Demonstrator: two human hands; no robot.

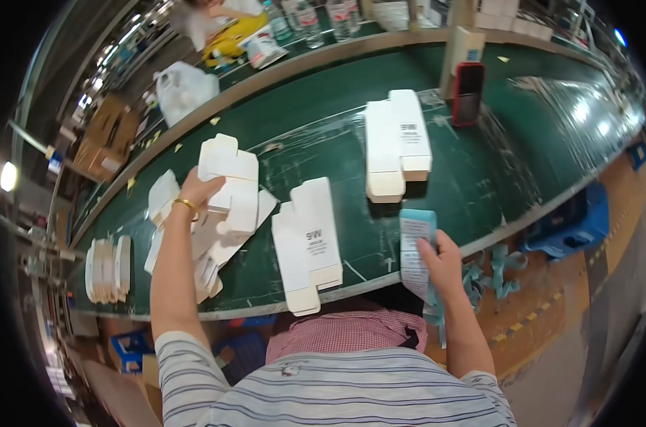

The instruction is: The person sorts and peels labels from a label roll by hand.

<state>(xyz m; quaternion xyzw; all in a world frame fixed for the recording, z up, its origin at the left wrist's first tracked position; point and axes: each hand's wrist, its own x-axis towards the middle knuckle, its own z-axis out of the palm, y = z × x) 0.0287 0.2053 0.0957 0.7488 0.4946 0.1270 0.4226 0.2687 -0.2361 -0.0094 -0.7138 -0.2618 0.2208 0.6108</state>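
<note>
My left hand, with a yellow bangle at the wrist, is closed on flattened white cartons at the top of a loose pile; its thumb lies across them and the other fingers are partly hidden. In my right hand, near the front edge, is a strip of printed labels on light blue backing, its tail hanging below the table. Between my hands lies a flat white carton printed "9W". Farther back is a neat stack of similar flattened cartons.
The green work table has a raised back rail. A red-framed phone-like device leans against a post. At left are small carton bundles. A white plastic bag and bottles sit beyond the rail. Blue backing scraps hang below at right.
</note>
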